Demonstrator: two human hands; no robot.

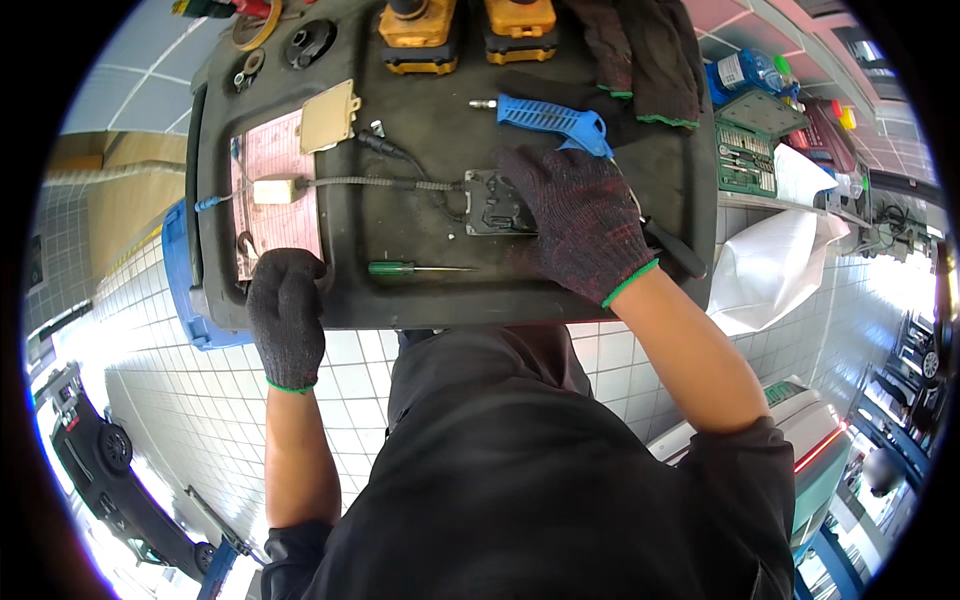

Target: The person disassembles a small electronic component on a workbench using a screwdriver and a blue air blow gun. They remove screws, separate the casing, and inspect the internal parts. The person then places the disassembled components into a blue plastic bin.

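Black box (488, 207) lies on the worktop (400, 238), its right end under the right hand (585, 218); the left hand (285, 315) curls at the near edge of the pink paper (290, 228). Whether either hand's fingers grip, I cannot tell.

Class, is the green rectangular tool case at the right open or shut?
Open: the green rectangular tool case has its lid swung back, exposing the metal pieces inside.

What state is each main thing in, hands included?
Left hand: gloved, fingers curled, by pink sheet
Right hand: gloved, partly covering black box
Screwdriver: lying flat
Blue air gun: lying flat
Green toolbox: open
Tan cover: lying partly on pink sheet
Spare gloves: lying, unworn
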